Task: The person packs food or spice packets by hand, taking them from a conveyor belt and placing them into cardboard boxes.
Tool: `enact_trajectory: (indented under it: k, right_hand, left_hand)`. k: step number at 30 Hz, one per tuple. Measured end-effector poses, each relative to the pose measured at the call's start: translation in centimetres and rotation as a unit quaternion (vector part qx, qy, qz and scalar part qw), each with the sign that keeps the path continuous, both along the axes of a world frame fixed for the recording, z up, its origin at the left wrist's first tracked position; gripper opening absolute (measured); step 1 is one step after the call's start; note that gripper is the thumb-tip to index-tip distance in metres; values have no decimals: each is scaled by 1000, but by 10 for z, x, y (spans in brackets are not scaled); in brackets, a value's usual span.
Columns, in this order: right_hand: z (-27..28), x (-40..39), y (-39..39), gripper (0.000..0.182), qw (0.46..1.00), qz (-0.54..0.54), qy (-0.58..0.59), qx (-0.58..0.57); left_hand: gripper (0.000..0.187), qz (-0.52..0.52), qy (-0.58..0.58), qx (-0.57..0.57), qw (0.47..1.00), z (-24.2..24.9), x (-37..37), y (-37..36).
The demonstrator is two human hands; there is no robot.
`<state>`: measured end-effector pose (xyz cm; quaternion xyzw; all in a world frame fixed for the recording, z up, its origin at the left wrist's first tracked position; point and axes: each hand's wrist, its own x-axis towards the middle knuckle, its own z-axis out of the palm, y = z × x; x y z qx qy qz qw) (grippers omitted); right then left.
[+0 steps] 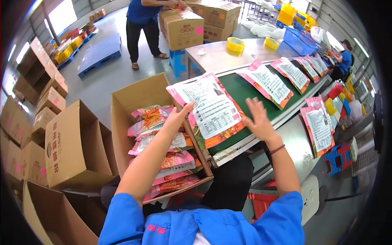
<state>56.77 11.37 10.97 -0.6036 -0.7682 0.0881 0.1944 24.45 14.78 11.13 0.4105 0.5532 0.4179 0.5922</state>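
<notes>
My left hand [178,116] grips the lower left edge of a pink and orange snack packet [210,108], label side up, over the end of the green conveyor belt [241,87]. My right hand [258,119] hovers at the packet's right side, fingers spread, holding nothing. Just below the left hand stands an open cardboard box [126,102] with several similar packets [163,157] stacked inside. More packets [267,81] lie in a row further up the belt.
Empty open boxes [69,143] stand to my left, with stacks of flat cartons [45,81] beyond. A person in blue [143,24] handles sealed boxes [185,28] at the back. Yellow tape rolls [235,44] lie on a metal table. Another worker [343,59] sits at the belt's far end.
</notes>
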Motion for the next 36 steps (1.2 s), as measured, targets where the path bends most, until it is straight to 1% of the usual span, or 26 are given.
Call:
enact_trajectory:
  k: [1,2,3,5,7,9,11,14,17,18,19,20,21,22,23,25,26,27,28,29,31,32,33,34,35,36]
  right_hand:
    - [-2,13,13,82,998,-21,-8,65]
    - [0,26,23,83,992,-58,-38,106]
    - [1,32,35,84,982,-94,-68,146]
    - [17,28,49,89,946,-184,-245,103]
    - [22,20,69,93,930,-235,-282,-8]
    - [8,14,90,86,902,-265,-340,17]
    - [-4,13,114,78,895,-267,-355,31]
    - [7,10,119,67,903,-206,-376,31]
    - [37,7,111,62,927,-153,-343,-4]
    - [48,8,107,56,938,-133,-320,20]
    - [61,4,101,56,935,-126,-330,23]
    - [75,-1,95,50,965,-87,-247,25]
    - [87,-9,94,43,986,-49,-160,26]
    - [98,-22,94,43,985,-45,-165,29]
    - [105,-39,93,39,998,8,-51,41]
    - [119,-88,88,31,979,125,152,45]
    - [126,-120,85,27,953,185,238,38]
    - [137,-151,75,23,962,167,208,57]
    - [139,-182,72,18,959,176,214,61]
    - [126,-212,78,16,950,190,204,141]
    - [96,-261,86,19,932,234,196,195]
    - [71,-289,86,29,948,200,185,165]
    - [51,-310,75,45,952,214,162,149]
    - [-6,-326,90,55,960,217,85,156]
    - [-58,-335,96,55,948,260,66,169]
    - [-120,-345,98,51,968,240,-43,60]
  left_hand:
    - [60,-29,-149,-21,988,-16,8,15]
    - [56,-57,-294,-42,953,-25,15,24]
    - [56,-48,-294,-44,954,-24,18,27]
    - [48,-25,-254,-37,966,-20,17,27]
    - [41,-7,-260,-56,964,-23,1,26]
    - [36,-20,-312,-97,945,-27,-16,20]
    - [32,18,-342,-108,933,-33,-30,6]
    - [33,110,-261,17,959,-40,-48,-19]
    - [31,138,-200,114,963,-19,-98,-22]
    - [31,109,-212,183,954,-6,-120,-19]
    - [31,122,-135,206,961,19,-135,-22]
    - [32,120,-64,242,961,21,-157,-11]
    - [33,87,99,298,945,18,-179,0]
    - [34,82,245,345,902,15,-188,4]
    - [34,75,386,384,835,12,-193,8]
    - [34,-96,539,243,801,-28,-193,12]
    - [35,-154,530,189,812,-97,-190,19]
    - [37,-212,518,136,818,-151,-185,20]
    - [39,-261,565,112,775,-141,-165,5]
    - [42,-308,607,85,727,-127,-147,-6]
    - [45,-314,612,87,720,-128,-143,-9]
    - [49,-313,617,86,716,-130,-143,-12]
    - [49,-313,619,90,714,-135,-144,-19]
    - [58,-287,635,140,704,-144,-149,-30]
    - [68,-263,649,194,687,-147,-155,-38]
    - [73,-285,587,104,750,-133,-156,-41]
